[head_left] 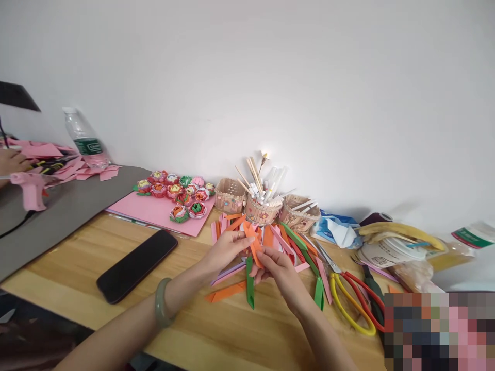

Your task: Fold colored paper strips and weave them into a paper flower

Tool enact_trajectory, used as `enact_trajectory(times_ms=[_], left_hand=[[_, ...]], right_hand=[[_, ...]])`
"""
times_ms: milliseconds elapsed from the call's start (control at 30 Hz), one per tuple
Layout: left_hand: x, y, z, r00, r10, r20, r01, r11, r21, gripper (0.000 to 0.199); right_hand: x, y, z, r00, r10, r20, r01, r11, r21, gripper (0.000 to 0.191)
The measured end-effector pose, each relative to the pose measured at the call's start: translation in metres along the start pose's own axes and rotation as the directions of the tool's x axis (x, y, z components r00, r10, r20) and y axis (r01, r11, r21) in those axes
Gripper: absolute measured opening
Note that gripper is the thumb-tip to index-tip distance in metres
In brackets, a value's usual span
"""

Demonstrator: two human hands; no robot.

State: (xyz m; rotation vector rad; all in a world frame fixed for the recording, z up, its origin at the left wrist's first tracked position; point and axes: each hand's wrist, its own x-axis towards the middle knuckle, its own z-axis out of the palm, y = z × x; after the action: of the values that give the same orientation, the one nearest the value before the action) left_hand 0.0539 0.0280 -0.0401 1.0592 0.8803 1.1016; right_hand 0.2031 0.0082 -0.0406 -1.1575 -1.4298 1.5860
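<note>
Head view: the left hand (228, 251) and right hand (279, 268) pinch an orange strip (253, 246) between them, above the table (232, 337), near a green strip (250, 288). A phone (137, 266) lies at left, scissors (339, 271) at right. Farther off, flowers (175, 191) rest on a pink sheet (133, 206), beside three baskets (262, 212) near the wall (247, 77).

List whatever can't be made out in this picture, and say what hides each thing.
All in the head view:
- Orange paper strip: partly covered by the left hand and right hand.
- Another person's hand: cut off by the left edge.
- Black panel: cut off by the left edge.
- Bottle: fine print too small.
- Lower right corner: masked by coloured blocks.
</note>
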Motion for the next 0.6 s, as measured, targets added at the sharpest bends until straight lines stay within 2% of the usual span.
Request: enact_trajectory(times_ms=[100, 200, 300, 433, 500, 600], left_hand=[[0.004, -0.006, 0.005, 0.999, -0.036, -0.024, 0.036, 0.999, -0.001, 0.019], [0.002, -0.009, 0.0, 0.994, -0.052, -0.1, 0.05, 0.998, -0.024, 0.02], [-0.001, -0.009, -0.005, 0.988, -0.076, -0.131, 0.061, 0.992, -0.114, 0.023], [-0.005, -0.006, -0.004, 0.983, -0.095, -0.157, 0.048, 0.959, -0.279, 0.023], [-0.006, -0.006, -0.001, 0.983, -0.13, -0.127, 0.08, 0.936, -0.343, 0.025], [-0.009, -0.009, 0.002, 0.981, -0.191, -0.021, 0.171, 0.917, -0.362, 0.026]], right_hand=[[0.002, 0.007, 0.003, 1.0, 0.018, -0.004, -0.018, 1.0, -0.021, 0.033], [0.003, 0.014, 0.01, 1.0, 0.027, -0.003, -0.027, 0.997, -0.075, 0.034], [0.001, 0.019, 0.017, 0.999, 0.032, 0.002, -0.032, 0.991, -0.128, 0.034], [-0.001, 0.017, 0.02, 0.998, 0.067, 0.022, -0.064, 0.994, -0.094, 0.034], [-0.001, 0.015, 0.018, 0.996, 0.082, 0.033, -0.08, 0.995, -0.053, 0.033], [0.001, 0.015, 0.017, 0.995, 0.094, 0.033, -0.094, 0.996, -0.008, 0.032]])
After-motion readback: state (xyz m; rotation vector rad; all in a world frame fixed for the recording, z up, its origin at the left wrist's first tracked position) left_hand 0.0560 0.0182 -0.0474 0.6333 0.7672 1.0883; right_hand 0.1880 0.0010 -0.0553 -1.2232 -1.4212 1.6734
